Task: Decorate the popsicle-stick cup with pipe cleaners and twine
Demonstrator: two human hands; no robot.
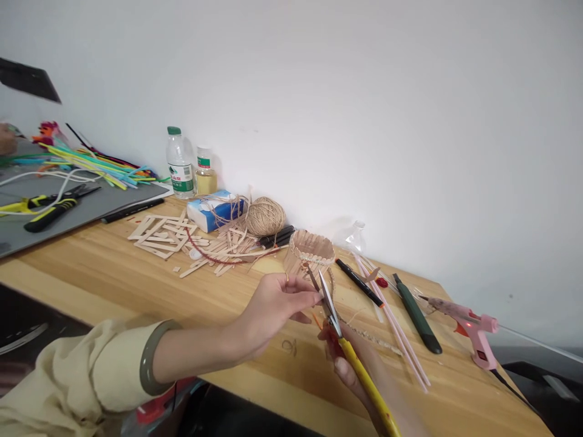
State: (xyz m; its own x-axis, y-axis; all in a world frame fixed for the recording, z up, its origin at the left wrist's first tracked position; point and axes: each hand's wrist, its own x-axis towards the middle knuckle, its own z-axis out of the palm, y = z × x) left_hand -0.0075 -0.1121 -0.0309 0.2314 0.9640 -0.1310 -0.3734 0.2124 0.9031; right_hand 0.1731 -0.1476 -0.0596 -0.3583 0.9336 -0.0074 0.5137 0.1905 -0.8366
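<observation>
My right hand (pixel 348 361) is wrapped round a pair of scissors (pixel 334 318) with a long yellow handle. The blades point up and away from me, slightly apart. Beside the blades, my left hand (pixel 277 306) is closed, thumb and fingertips pinched together at the metal. Whatever it holds is too small to make out. Just beyond the blade tips stands a small round basket (pixel 312 250) of wooden craft sticks with a braided twine band round it. A braided twine cord (pixel 376 341) trails over the table to the right of my hands.
A pink glue gun (pixel 471 328) with its light on lies at the right, near a green cutter (pixel 416 315) and a black marker (pixel 359 282). Loose craft sticks (pixel 232 246), a twine ball (pixel 265 216) and a bottle (pixel 179 167) are at the back. Pliers (pixel 59 209) rest on the left mat.
</observation>
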